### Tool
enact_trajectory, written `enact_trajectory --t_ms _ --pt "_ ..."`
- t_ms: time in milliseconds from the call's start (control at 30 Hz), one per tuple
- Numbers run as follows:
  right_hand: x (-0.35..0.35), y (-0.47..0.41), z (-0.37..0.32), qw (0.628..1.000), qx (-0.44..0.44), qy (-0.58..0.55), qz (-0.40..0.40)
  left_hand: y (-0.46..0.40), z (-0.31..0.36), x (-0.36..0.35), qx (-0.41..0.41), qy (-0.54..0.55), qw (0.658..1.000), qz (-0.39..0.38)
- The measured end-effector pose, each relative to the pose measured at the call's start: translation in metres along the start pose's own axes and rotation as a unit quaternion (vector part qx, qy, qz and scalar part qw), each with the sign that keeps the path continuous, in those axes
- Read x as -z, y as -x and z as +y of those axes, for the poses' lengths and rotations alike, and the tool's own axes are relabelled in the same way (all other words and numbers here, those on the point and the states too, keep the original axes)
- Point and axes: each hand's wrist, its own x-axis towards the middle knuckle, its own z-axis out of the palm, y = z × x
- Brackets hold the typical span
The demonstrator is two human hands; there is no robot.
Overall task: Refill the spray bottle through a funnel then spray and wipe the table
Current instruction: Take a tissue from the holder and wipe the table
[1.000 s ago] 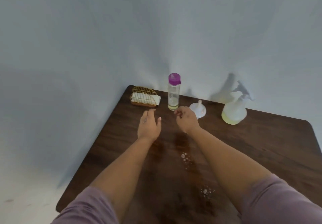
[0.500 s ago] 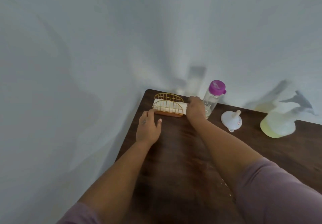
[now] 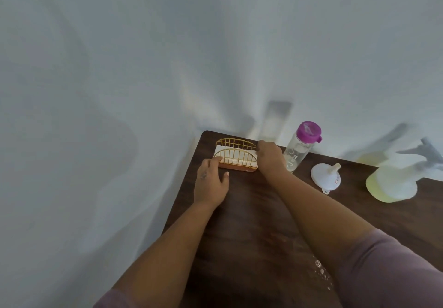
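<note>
My left hand (image 3: 211,183) lies flat on the tabletop (image 3: 251,223), fingertips touching the gold napkin holder (image 3: 236,157) at 12 o'clock. My right hand (image 3: 269,156) pinches the white napkins (image 3: 236,155). At 3 o'clock stand a clear bottle (image 3: 299,150), writing too blurry to read, the funnel (image 3: 326,175), then the blurred spray bottle (image 3: 395,183).

Plain room, wooden table (image 3: 251,223), draped backdrop (image 3: 143,55)

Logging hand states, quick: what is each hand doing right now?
Left hand: open, fingers resting against the wire napkin holder.
Right hand: at the holder's right end by the napkins; grip cannot be told.
</note>
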Motion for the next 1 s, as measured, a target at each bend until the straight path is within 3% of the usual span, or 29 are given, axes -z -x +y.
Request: enact_trajectory --t_ms 700,900,1000 --pt "0.000 0.007 0.004 0.999 0.032 0.004 0.007 0.001 0.002 0.006 0.007 0.000 1.000 0.008" --pt "0.014 0.012 -0.004 0.989 0.135 -0.048 0.041 -0.001 0.008 0.009 0.023 0.017 0.999 0.032" --pt "0.031 0.016 -0.012 0.987 0.129 -0.081 0.047 -0.002 0.020 0.011 0.061 0.037 0.995 0.063"
